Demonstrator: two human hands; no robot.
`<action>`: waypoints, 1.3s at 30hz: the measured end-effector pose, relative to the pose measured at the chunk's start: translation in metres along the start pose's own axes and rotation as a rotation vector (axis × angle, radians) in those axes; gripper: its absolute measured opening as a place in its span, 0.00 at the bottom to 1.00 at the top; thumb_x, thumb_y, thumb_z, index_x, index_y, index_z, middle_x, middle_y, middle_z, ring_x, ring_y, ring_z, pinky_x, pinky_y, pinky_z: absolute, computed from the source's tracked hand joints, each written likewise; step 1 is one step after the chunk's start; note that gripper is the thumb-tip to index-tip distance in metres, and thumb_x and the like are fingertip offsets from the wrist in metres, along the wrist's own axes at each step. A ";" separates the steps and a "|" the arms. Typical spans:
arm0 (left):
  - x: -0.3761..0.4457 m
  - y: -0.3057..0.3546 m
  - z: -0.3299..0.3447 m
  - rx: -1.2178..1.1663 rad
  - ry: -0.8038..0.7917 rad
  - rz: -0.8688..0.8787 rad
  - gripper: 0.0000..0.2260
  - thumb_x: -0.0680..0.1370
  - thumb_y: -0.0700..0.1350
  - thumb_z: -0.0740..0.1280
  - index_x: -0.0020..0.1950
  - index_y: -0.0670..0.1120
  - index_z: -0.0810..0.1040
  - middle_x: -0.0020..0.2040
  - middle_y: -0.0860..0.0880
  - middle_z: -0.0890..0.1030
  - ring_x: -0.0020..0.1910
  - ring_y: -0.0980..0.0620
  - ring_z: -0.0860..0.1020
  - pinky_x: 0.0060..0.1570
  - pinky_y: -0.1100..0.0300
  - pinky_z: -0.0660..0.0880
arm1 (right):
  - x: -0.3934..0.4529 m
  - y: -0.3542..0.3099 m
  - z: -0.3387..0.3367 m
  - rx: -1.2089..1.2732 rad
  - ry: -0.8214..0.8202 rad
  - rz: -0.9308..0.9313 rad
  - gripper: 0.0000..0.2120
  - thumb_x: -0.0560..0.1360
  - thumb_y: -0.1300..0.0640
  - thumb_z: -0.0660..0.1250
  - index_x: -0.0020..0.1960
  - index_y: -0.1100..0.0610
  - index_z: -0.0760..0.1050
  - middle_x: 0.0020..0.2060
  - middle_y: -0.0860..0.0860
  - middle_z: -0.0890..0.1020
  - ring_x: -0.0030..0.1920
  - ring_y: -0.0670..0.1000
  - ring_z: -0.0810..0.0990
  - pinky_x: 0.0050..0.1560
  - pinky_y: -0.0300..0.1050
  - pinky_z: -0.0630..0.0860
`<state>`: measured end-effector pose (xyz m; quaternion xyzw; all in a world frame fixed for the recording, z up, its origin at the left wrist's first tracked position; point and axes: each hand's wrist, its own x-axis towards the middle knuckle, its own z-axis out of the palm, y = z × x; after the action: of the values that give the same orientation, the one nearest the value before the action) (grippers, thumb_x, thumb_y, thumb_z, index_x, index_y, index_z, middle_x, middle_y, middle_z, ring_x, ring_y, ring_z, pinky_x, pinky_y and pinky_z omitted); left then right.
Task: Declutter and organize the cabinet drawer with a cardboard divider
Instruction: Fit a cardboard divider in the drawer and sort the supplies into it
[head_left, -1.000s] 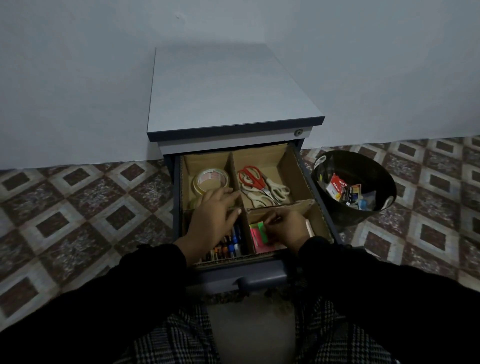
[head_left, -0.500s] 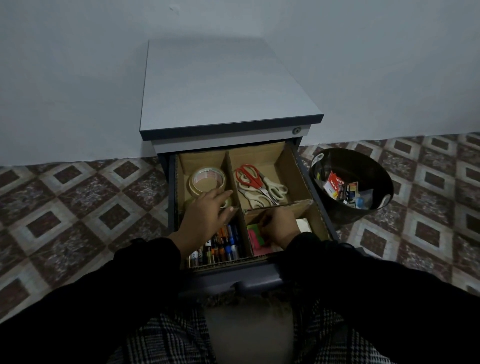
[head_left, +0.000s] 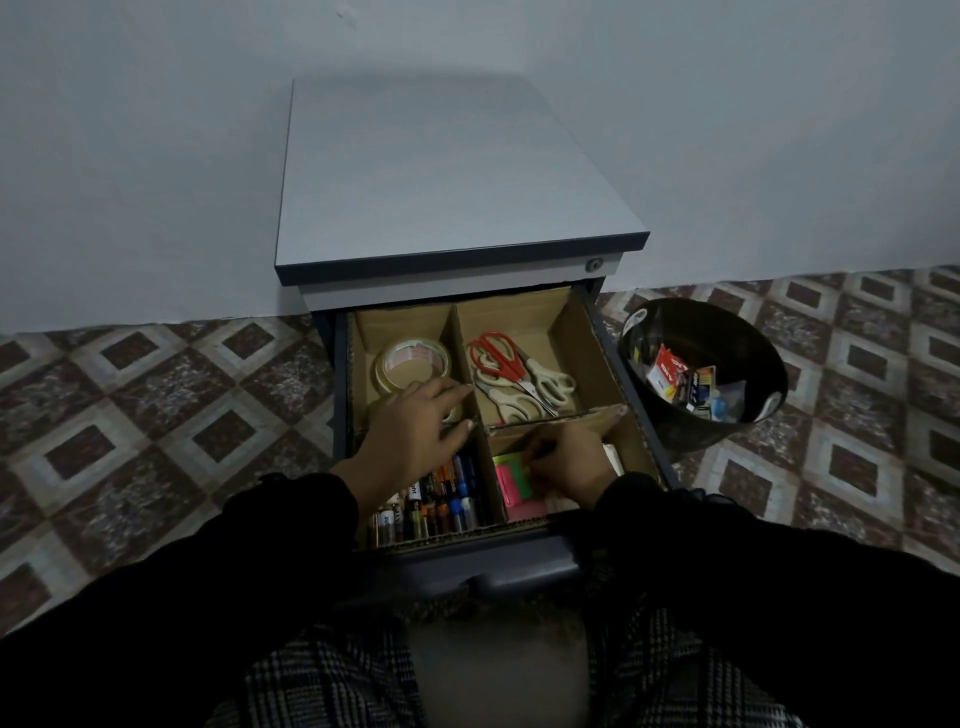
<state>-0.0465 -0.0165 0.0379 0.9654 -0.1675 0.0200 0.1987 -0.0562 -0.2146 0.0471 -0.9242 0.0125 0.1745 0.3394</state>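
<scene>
— Where are the hands?
— In the drawer (head_left: 631, 374): left hand (head_left: 415, 431) rests flat on the cardboard divider (head_left: 467, 364); right hand (head_left: 566, 462) pinches sticky notes (head_left: 511, 480), front right corner.
— Nearby?
— Batteries (head_left: 436, 499), scissors (head_left: 514, 369), tape (head_left: 410, 364); bin (head_left: 748, 374) beside.

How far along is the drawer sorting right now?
Mostly done: the brown cardboard divider splits the drawer into four; clear tape rolls far left, red and cream scissors far right, batteries and markers near left. In hand: the right hand works at pink and green sticky notes near right, the left hand rests on the divider. Left: settling that compartment, closing the drawer.
</scene>
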 end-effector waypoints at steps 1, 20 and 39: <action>0.001 0.000 0.000 -0.009 0.011 0.011 0.30 0.74 0.62 0.51 0.70 0.47 0.71 0.64 0.50 0.74 0.60 0.49 0.72 0.58 0.54 0.69 | 0.000 0.002 -0.002 0.010 -0.003 0.000 0.12 0.70 0.72 0.63 0.36 0.58 0.80 0.30 0.50 0.78 0.36 0.53 0.81 0.36 0.39 0.77; 0.050 -0.035 -0.007 0.128 -0.040 0.207 0.25 0.77 0.57 0.56 0.68 0.44 0.73 0.67 0.44 0.73 0.65 0.43 0.72 0.62 0.52 0.65 | 0.093 -0.027 -0.041 -0.170 -0.167 -0.269 0.04 0.72 0.63 0.70 0.46 0.59 0.82 0.49 0.55 0.83 0.51 0.54 0.80 0.44 0.36 0.73; 0.052 -0.046 0.004 -0.004 -0.009 0.237 0.23 0.78 0.54 0.55 0.71 0.46 0.68 0.71 0.46 0.68 0.68 0.47 0.67 0.65 0.48 0.66 | 0.119 -0.020 -0.013 -0.676 -0.354 -0.560 0.09 0.75 0.61 0.65 0.54 0.54 0.79 0.61 0.51 0.74 0.59 0.54 0.74 0.51 0.42 0.68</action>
<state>0.0175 0.0055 0.0226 0.9386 -0.2812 0.0385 0.1960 0.0618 -0.1962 0.0292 -0.9068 -0.3525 0.2254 0.0506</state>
